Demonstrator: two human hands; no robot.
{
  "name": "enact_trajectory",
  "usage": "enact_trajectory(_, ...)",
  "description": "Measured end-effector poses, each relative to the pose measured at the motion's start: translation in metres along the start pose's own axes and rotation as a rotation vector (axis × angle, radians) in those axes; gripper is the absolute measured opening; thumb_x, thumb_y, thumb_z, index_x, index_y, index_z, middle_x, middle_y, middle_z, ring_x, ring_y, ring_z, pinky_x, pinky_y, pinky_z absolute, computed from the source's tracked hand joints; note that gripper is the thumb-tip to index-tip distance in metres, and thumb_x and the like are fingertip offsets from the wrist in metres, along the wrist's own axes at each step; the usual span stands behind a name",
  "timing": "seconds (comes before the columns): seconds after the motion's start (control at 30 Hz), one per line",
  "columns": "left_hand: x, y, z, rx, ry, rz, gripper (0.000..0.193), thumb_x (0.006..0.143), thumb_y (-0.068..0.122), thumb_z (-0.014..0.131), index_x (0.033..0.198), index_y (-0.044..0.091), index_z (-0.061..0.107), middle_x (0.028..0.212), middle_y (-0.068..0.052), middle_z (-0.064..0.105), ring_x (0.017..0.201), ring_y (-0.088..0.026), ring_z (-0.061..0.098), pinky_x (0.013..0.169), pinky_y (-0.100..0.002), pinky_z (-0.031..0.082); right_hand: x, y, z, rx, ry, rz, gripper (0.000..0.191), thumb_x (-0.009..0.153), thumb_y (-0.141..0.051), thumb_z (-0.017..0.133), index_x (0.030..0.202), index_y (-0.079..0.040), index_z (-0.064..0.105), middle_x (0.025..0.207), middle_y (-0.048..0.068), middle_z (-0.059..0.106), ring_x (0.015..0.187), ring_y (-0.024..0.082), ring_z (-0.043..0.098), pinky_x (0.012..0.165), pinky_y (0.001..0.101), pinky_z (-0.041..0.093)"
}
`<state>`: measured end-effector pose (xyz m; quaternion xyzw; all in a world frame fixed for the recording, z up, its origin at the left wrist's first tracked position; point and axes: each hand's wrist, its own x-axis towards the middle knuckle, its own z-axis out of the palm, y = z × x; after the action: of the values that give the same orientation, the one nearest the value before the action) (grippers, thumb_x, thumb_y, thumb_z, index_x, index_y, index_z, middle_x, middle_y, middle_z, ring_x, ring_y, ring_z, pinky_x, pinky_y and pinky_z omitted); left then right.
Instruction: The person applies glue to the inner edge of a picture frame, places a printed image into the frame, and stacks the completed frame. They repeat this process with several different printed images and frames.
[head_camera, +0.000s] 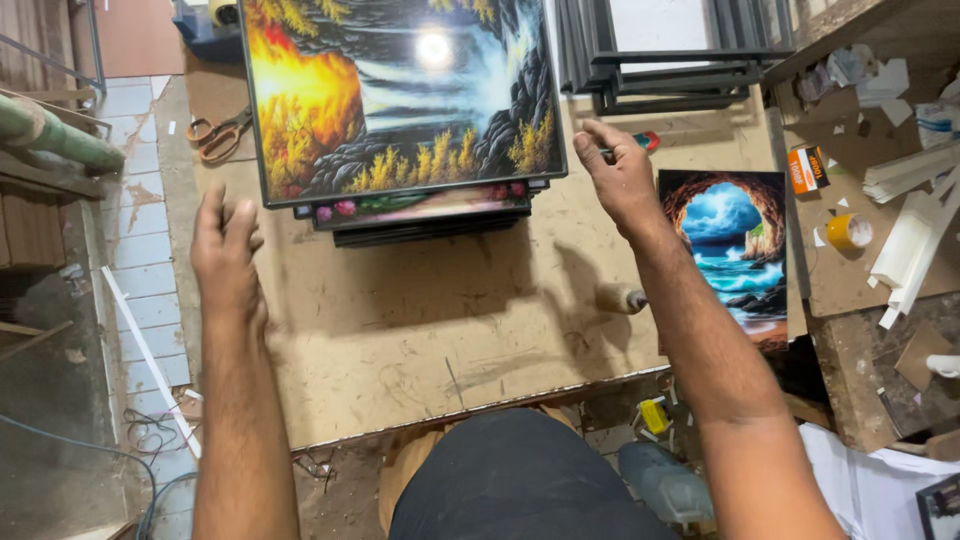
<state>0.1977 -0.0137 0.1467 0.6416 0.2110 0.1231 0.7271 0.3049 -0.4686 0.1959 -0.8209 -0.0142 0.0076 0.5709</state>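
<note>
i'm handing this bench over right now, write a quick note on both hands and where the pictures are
Left hand: open, palm down, empty, above the worktable near its left edge.
Right hand: grips a red-tipped tool near the stack's right side.
Stack of framed landscape pictures: at the table's far side, top one glossy, frame on.
Unframed sea-cave print: flat at the right edge.
Empty black frames: piled behind.
Scissors: far left.
Done: top picture framed. Left: the loose print is unframed.

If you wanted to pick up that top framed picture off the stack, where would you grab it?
Probably by its two side edges, one hand each. The framed picture lies flat on a stack of frames, overhanging it at the near corners, so fingers could hook under there. The left hand is open near the near-left corner; the right hand, holding a small tool, is by the near-right corner.
</note>
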Motion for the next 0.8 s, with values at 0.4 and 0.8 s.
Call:
enact_trajectory(0.4, -0.191, -0.137, -0.101, -0.152, 0.461, -0.513, 0.052, 0.104, 0.04, 0.064, 0.146, 0.01, 0.057, 0.12, 0.0, 0.06, 0.1, -0.012, 0.058, 0.085, -0.03, 0.048, 0.133, -0.002, -0.028, -1.109, 0.231, -0.409, 0.056, 0.086, -0.045, 0.086, 0.116, 0.0, 0.071, 0.114, 0.015, 0.068, 0.107, 0.029, 0.057, 0.094, 0.0483, 0.042)
enact_trajectory(0.8, -0.209, -0.108, -0.133, -0.187, 0.527, -0.401, 0.046, 0.107, 0.035, 0.055, 0.146, 0.01, 0.053, 0.131, -0.002, 0.061, 0.111, -0.015, 0.06, 0.094, -0.033, 0.048, 0.155, -0.016, -0.054, -1.436, 0.616, -0.592, 0.02, 0.094, -0.023, 0.083, 0.091, -0.01, 0.068, 0.098, 0.006, 0.063, 0.092, 0.02, 0.059, 0.068, 0.0314, 0.052)
